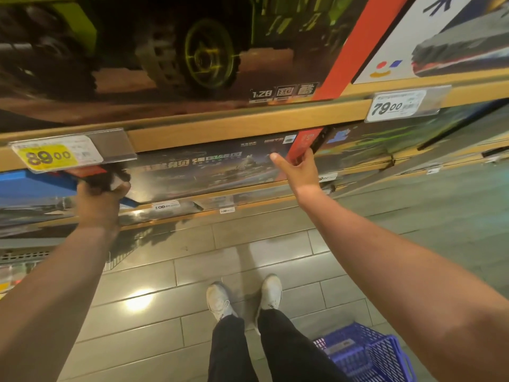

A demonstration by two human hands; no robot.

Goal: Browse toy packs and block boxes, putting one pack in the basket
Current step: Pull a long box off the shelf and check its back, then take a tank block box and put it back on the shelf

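- Reaching up to a wooden shelf [248, 119], a person holds a long dark block box [203, 172] at both ends; the box sits on the second shelf down, under the shelf edge, its printed face turned outward.
- The left hand [100, 199] grips the box's left end, fingers curled over the top corner and thumb pressed to the front.
- The right hand [298, 172] clasps the red right end of the box, fingers wrapped behind it, thumb stretched along the front face.
- Above, a bigger box showing a green-wheeled vehicle [192, 48] stands on the upper shelf, beside a white box [440, 37].
- A yellow price tag [49, 157] and a white price tag [396, 106] hang on the shelf edge.
- Down on the tiled floor [165, 285], a blue basket [366, 351] stands just beside the person's right leg, near the white shoes [220, 299].
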